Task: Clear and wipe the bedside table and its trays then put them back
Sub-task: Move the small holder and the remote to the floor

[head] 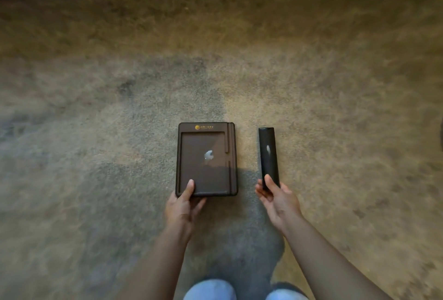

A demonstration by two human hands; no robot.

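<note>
A dark brown rectangular tray (206,136) with a gold logo near its far edge is in the centre of the head view, low over the carpet. My left hand (184,201) grips its near left corner, thumb on top. To its right is a long, narrow black object (268,153), glossy, with a light reflection on it. My right hand (275,197) holds its near end between thumb and fingers. Both pieces are level and point away from me, a gap between them. I cannot tell if they touch the carpet.
Mottled beige and grey carpet (119,132) fills the view on all sides. My knees in light blue trousers (211,290) show at the bottom edge. A dark band runs along the top edge.
</note>
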